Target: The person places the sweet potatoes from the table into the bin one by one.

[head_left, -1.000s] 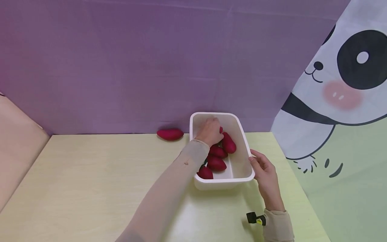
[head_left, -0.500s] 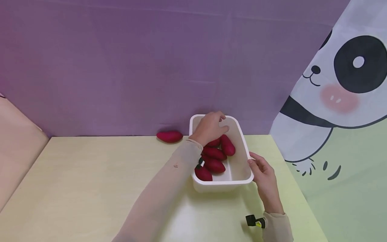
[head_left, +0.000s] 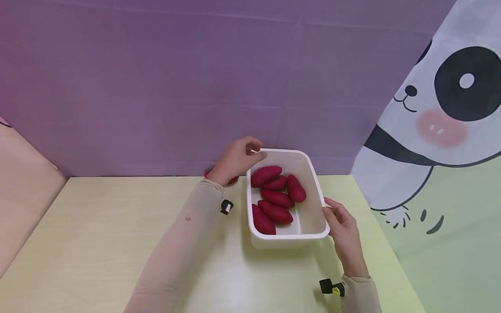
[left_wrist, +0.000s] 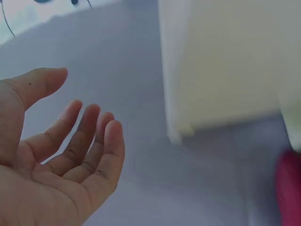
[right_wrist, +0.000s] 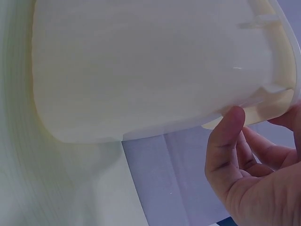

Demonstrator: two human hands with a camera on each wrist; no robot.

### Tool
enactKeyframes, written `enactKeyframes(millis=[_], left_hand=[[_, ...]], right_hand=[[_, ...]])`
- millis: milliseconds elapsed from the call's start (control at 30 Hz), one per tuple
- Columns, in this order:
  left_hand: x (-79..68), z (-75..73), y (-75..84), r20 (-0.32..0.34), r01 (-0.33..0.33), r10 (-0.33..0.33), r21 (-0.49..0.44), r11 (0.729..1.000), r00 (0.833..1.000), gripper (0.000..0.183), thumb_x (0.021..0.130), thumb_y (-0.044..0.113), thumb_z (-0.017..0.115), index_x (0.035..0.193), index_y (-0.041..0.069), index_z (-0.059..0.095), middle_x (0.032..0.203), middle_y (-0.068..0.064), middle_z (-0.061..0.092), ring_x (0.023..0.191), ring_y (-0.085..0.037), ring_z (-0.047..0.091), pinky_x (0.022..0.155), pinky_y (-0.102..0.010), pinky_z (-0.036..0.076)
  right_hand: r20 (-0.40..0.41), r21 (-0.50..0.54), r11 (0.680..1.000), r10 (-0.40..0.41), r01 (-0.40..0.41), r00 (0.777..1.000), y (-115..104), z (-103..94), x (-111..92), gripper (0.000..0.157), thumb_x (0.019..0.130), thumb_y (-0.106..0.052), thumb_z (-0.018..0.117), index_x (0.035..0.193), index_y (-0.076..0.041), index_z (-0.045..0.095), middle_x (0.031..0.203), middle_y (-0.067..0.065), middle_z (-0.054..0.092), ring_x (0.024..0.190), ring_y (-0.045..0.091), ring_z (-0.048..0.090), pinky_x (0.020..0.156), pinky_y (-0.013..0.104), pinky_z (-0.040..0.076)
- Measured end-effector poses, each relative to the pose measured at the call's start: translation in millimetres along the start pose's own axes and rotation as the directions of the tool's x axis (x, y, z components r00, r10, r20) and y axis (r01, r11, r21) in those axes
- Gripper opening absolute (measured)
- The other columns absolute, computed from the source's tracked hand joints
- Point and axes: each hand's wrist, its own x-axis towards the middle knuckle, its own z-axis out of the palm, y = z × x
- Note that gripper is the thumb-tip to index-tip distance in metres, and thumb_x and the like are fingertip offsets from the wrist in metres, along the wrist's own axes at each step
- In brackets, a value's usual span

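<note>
A white plastic bin (head_left: 260, 242) holds several red sweet potatoes (head_left: 277, 198), most of them along its left side. My right hand (head_left: 341, 228) grips the bin's rim at the front right corner; the right wrist view shows its fingers curled at the rim of the bin (right_wrist: 141, 70). My left hand (head_left: 238, 157) is by the back left corner, loosely curved and holding nothing. Its bare palm and parted fingers (left_wrist: 113, 150) show in the left wrist view. Partly hidden behind that wrist, another sweet potato (head_left: 233, 180) lies outside the bin at the table's back edge.
The light wooden table (head_left: 117, 243) meets a purple cloth wall (head_left: 176, 87) at the back. A panda-printed sheet (head_left: 438, 130) borders the right side and a pale pink panel (head_left: 23, 195) the left. Small black wrist cameras (head_left: 226, 207) stick out from both sleeves.
My left hand has let go of a sweet potato inside the bin, then risen and moved left past the rim. The right hand keeps its grip on the bin.
</note>
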Motion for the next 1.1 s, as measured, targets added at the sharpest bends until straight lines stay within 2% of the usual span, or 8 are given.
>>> enactKeyframes(millis=[167, 367, 500, 700, 800, 900, 1100], left_hand=[[-10.7, -25.5, -36.9, -0.067, 0.032, -0.032, 0.001, 0.999, 0.997, 0.035, 0.092, 0.021, 0.071, 0.12, 0.001, 0.065, 0.117, -0.014, 0.066, 0.109, -0.03, 0.062, 0.095, -0.039, 0.049], [-26.6, -47.4, -83.9, -0.095, 0.136, -0.133, 0.017, 0.991, 0.987, 0.041, 0.094, 0.024, 0.07, 0.127, 0.0, 0.062, 0.123, -0.013, 0.063, 0.115, -0.032, 0.058, 0.098, -0.044, 0.046], [-36.2, -54.4, -120.7, -0.106, 0.211, -0.209, 0.012, 0.977, 0.972, 0.047, 0.095, 0.025, 0.068, 0.132, -0.001, 0.057, 0.131, -0.017, 0.058, 0.121, -0.035, 0.054, 0.1, -0.048, 0.045], [-47.4, -53.4, -167.5, -0.116, 0.302, -0.297, 0.026, 0.953, 0.948, 0.056, 0.096, 0.024, 0.066, 0.141, -0.005, 0.048, 0.142, -0.024, 0.048, 0.128, -0.04, 0.049, 0.103, -0.05, 0.044], [-49.5, -50.1, -179.4, -0.093, 0.349, -0.346, 0.022, 0.937, 0.934, 0.063, 0.097, 0.025, 0.065, 0.146, -0.006, 0.041, 0.146, -0.026, 0.045, 0.131, -0.041, 0.047, 0.106, -0.051, 0.041], [-47.7, -45.9, -184.6, -0.088, 0.391, -0.388, 0.013, 0.92, 0.917, 0.067, 0.096, 0.029, 0.066, 0.147, -0.005, 0.039, 0.145, -0.026, 0.046, 0.133, -0.04, 0.045, 0.108, -0.05, 0.038], [-40.5, -37.0, -186.9, -0.096, 0.376, -0.375, -0.012, 0.927, 0.922, 0.063, 0.094, 0.026, 0.067, 0.142, -0.008, 0.044, 0.138, -0.029, 0.052, 0.129, -0.041, 0.049, 0.108, -0.049, 0.038]], right_hand=[[-0.003, 0.013, 1.0, -0.009, 0.009, 1.0, 0.4, 1.1, 0.6, 0.04, 0.101, -0.021, 0.062, 0.137, -0.004, 0.058, 0.106, 0.006, 0.065, 0.093, 0.022, 0.065, 0.072, 0.032, 0.059], [-0.01, 0.006, 1.0, -0.01, 0.01, 1.0, 1.1, 1.6, 1.1, 0.04, 0.101, -0.021, 0.062, 0.137, -0.005, 0.058, 0.108, 0.008, 0.065, 0.095, 0.023, 0.065, 0.074, 0.032, 0.059], [-0.012, 0.013, 1.0, -0.011, 0.011, 1.0, 1.6, 2.3, 1.4, 0.039, 0.101, -0.021, 0.062, 0.137, -0.005, 0.058, 0.108, 0.008, 0.065, 0.094, 0.022, 0.065, 0.073, 0.031, 0.058], [-0.001, 0.016, 1.0, -0.008, 0.008, 1.0, 1.9, 2.8, 0.8, 0.039, 0.102, -0.021, 0.061, 0.137, -0.004, 0.058, 0.108, 0.009, 0.064, 0.092, 0.021, 0.065, 0.072, 0.031, 0.058], [0.002, 0.013, 1.0, -0.012, 0.011, 1.0, 1.8, 2.8, 1.0, 0.039, 0.102, -0.021, 0.061, 0.137, -0.004, 0.058, 0.108, 0.009, 0.065, 0.092, 0.02, 0.065, 0.073, 0.032, 0.059], [-0.002, 0.019, 1.0, -0.016, 0.016, 1.0, 1.5, 2.8, 1.3, 0.039, 0.102, -0.02, 0.061, 0.136, -0.003, 0.058, 0.107, 0.008, 0.065, 0.092, 0.02, 0.066, 0.073, 0.032, 0.059], [-0.013, 0.02, 1.0, -0.009, 0.009, 1.0, 1.3, 3.1, 0.9, 0.038, 0.102, -0.019, 0.06, 0.136, -0.003, 0.059, 0.105, 0.008, 0.064, 0.091, 0.02, 0.065, 0.072, 0.031, 0.059]])
